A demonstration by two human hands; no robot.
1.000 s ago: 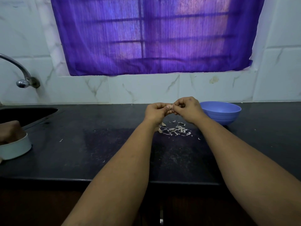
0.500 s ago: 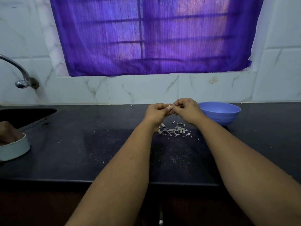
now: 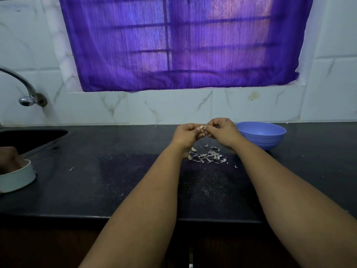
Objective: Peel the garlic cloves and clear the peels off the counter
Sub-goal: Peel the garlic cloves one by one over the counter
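Garlic clove (image 3: 202,127), seemingly pinched between both hands' grip

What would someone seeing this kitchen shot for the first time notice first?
Probably the purple curtain glowing over the window at the back wall. Next, the left hand and right hand meeting above the dark counter, pinching a garlic clove, with pale peels scattered beneath and a blue bowl to the right.

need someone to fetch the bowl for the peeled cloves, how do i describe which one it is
Start at the purple curtain over the window and drop down to the black counter. The blue bowl sits at the back near the tiled wall, just right of the hands. Unlike the pale white dish by the sink at the far left, it is blue and round-bottomed.
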